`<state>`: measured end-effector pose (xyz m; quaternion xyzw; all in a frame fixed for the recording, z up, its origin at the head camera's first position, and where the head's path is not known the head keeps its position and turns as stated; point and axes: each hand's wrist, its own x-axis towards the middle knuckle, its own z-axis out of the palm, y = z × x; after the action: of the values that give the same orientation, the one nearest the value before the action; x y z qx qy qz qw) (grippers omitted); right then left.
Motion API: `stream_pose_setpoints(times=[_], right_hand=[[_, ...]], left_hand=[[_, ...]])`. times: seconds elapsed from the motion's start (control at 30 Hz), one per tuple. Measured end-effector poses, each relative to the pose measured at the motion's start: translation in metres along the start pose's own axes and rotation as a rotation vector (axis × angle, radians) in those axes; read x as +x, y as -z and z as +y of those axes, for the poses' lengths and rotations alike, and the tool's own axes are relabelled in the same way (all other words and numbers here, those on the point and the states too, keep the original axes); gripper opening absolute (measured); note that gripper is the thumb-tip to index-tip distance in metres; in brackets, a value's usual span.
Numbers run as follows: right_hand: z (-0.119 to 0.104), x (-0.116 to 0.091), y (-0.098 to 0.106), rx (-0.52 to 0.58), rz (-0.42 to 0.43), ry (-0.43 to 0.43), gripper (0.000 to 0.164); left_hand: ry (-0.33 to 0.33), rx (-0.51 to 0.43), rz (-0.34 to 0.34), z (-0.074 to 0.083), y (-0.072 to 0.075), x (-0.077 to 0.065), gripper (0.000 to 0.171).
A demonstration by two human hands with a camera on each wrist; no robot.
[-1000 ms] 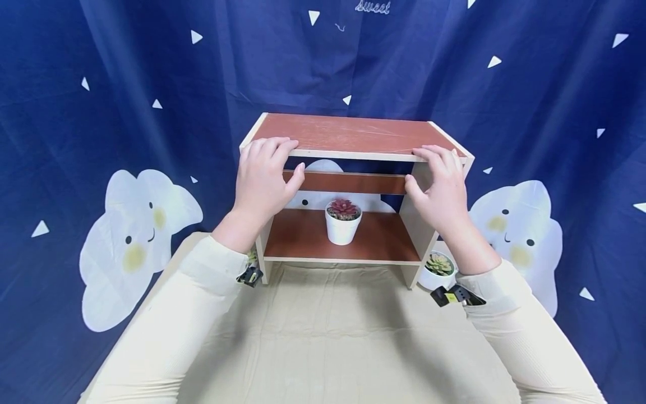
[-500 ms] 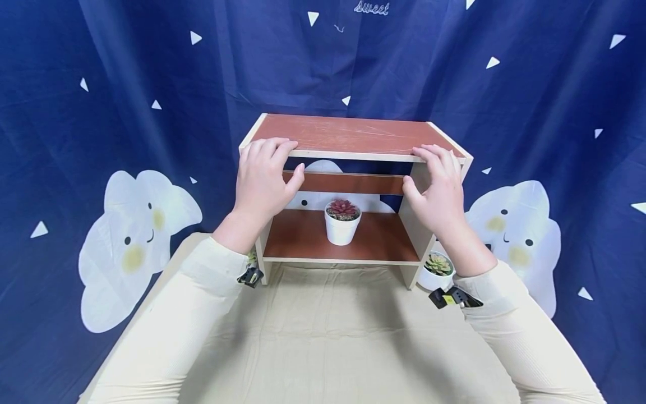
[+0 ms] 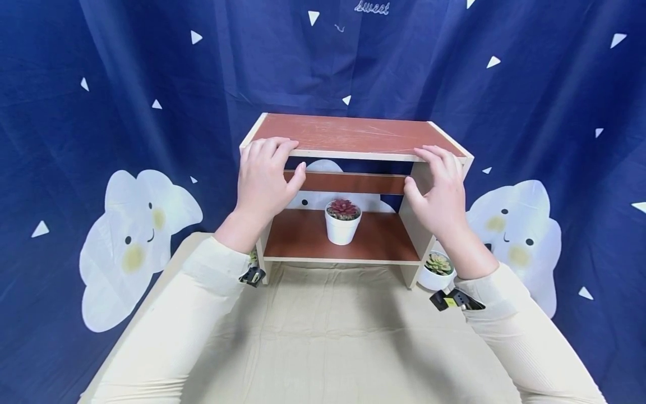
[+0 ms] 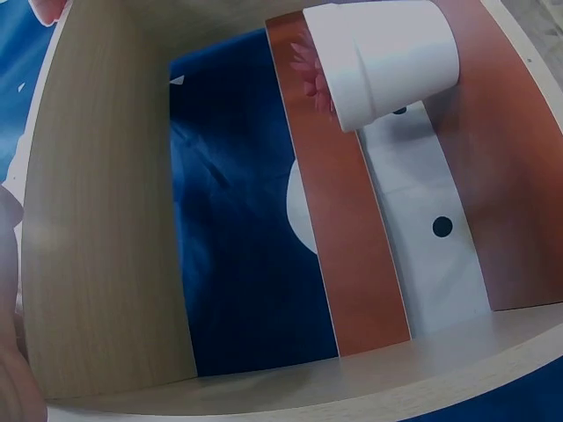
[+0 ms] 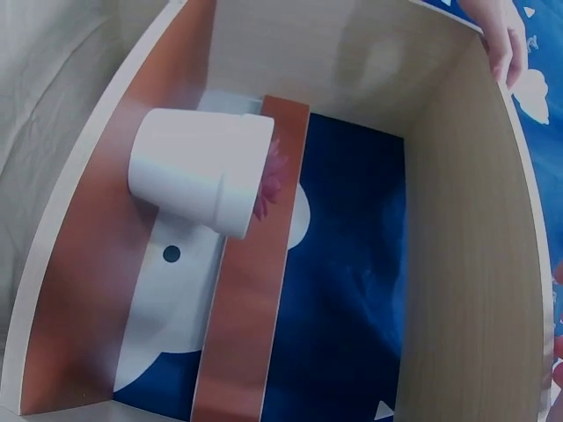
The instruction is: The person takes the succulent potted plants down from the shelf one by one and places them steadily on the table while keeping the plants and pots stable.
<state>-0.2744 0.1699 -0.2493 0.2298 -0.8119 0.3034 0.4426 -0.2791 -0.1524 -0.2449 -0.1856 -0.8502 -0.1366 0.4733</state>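
A small wooden shelf unit (image 3: 348, 134) with red-brown boards and pale edges stands upright in the head view. My left hand (image 3: 264, 177) grips its top front edge near the left corner, fingers over the board and thumb below. Near the right corner my right hand (image 3: 441, 188) holds the same edge in the same way. On the lower board sits a white pot (image 3: 342, 229) with a red succulent (image 3: 344, 207), between the hands. Both wrist views look into the unit, where the white pot (image 4: 396, 61) appears sideways; the left hand (image 5: 501, 40) shows at the right wrist view's top.
A white pot with a green succulent (image 3: 438, 265) stands outside the unit's right side. Another bit of green plant (image 3: 252, 258) peeks out behind the left wrist. Beige cloth (image 3: 323, 336) covers the table; a blue curtain (image 3: 151, 56) with clouds hangs behind.
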Motion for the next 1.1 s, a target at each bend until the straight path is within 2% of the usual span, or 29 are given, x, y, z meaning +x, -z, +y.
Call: stream_pose_setpoints(times=[0.6, 1.1], right_hand=[[-0.006, -0.011, 0.002, 0.064, 0.054, 0.036, 0.039], [-0.004, -0.028, -0.008, 0.072, 0.010, -0.005, 0.040]], left_hand=[[0.017, 0.002, -0.016, 0.001, 0.000, 0.000, 0.047], [0.008, -0.014, 0.000, 0.001, -0.001, 0.000, 0.046]])
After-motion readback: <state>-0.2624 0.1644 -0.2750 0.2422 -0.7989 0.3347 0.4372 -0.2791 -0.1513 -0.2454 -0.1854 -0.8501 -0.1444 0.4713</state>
